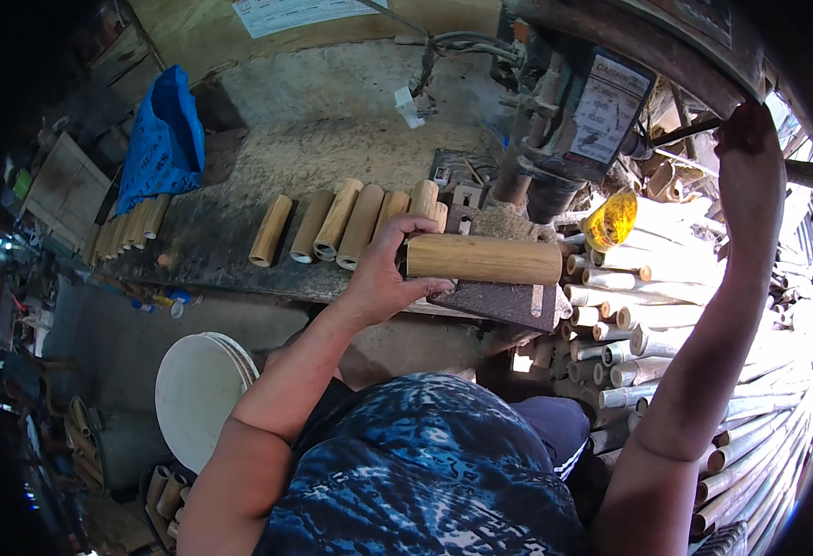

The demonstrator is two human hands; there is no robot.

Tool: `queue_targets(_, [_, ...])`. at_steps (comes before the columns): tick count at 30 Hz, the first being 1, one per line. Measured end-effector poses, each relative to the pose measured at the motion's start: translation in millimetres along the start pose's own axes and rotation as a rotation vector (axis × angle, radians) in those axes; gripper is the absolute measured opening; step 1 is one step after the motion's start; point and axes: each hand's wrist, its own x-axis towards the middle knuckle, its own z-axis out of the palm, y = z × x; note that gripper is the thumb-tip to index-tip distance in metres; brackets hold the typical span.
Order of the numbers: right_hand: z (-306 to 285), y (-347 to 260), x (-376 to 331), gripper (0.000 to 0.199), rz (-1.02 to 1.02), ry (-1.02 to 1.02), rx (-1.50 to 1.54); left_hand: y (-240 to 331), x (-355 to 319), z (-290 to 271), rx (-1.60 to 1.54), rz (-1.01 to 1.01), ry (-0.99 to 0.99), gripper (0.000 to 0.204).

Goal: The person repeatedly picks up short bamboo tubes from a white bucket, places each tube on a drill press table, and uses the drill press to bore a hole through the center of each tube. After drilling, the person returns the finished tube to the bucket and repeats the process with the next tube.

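Note:
A short bamboo tube (485, 259) lies level in my left hand (386, 278), whose fingers and thumb close round its left end. It is over the dusty metal table (504, 301) of a drill press (573, 120), in front of the spindle. My right arm stretches far up and to the right. There my right hand (749, 130) is closed at the end of a dark feed lever (689, 132) on the drill press; shadow hides much of its fingers.
Several bamboo pieces (312, 227) stand in a row on the workbench (230, 208), left of the drill press. Farther left is a blue bag (163, 139). A yellow bowl-like thing (613, 221) rests on stacked bamboo poles (647, 343) at the right. A white bucket (193, 398) is below the bench.

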Motion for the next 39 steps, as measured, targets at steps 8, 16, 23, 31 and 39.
queue_targets(8, [0,-4,-4,0.029,-0.079,0.035,0.086,-10,5,3,0.041,0.148,0.015,0.064])
queue_targets(16, [-2,-17,-13,0.032,-0.021,0.036,0.196,-12,6,5,-0.012,0.156,-0.001,0.061])
queue_targets(23, [-3,-24,-15,0.033,-0.082,0.104,0.155,-9,8,6,-0.032,0.134,-0.017,0.06])
queue_targets(31, [-4,-29,-16,0.033,-0.06,0.095,0.08,0,12,3,-0.089,-0.006,-0.08,0.06])
queue_targets(39, [-5,-25,-15,0.029,-0.052,0.059,0.076,-6,12,2,0.068,0.316,-0.057,0.056])
